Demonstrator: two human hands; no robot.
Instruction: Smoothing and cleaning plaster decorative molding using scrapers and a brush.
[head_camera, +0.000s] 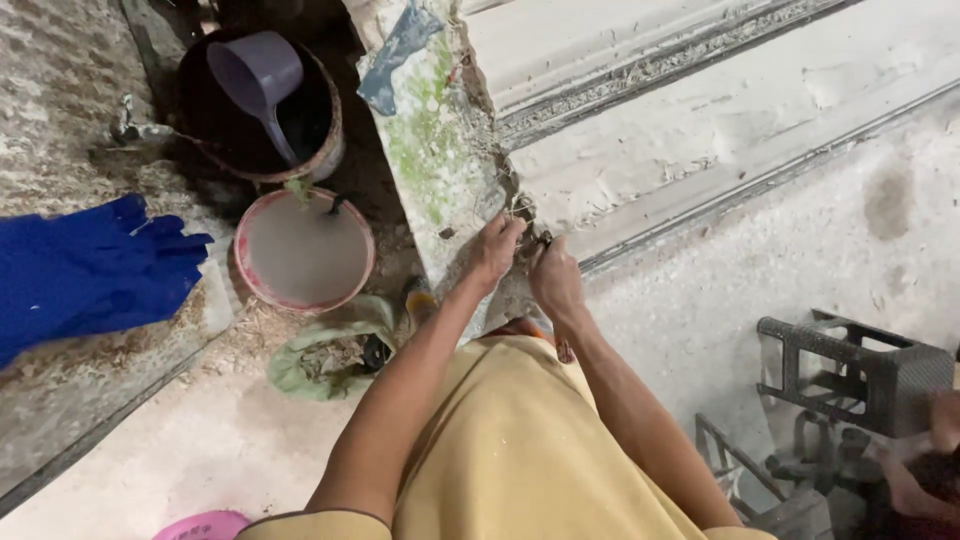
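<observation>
Fingers of both hands, left hand (495, 250) and right hand (553, 280), pinch wall edge (520, 210).

- You have one view only, from the camera on your head, so no second view shares any of the scene.
- It looks steeply down your yellow shirt (520, 450) and along both forearms towards 12 o'clock.
- Your left hand (497, 248) and right hand (553, 280) sit close together just above centre, near the lens.
- The floor (780, 260) fills the 3 o'clock side and runs well away from you.
- At 10 o'clock the pink bucket (304, 250) lies near; the dark bucket (262, 105) at 11 o'clock lies farther off.
</observation>
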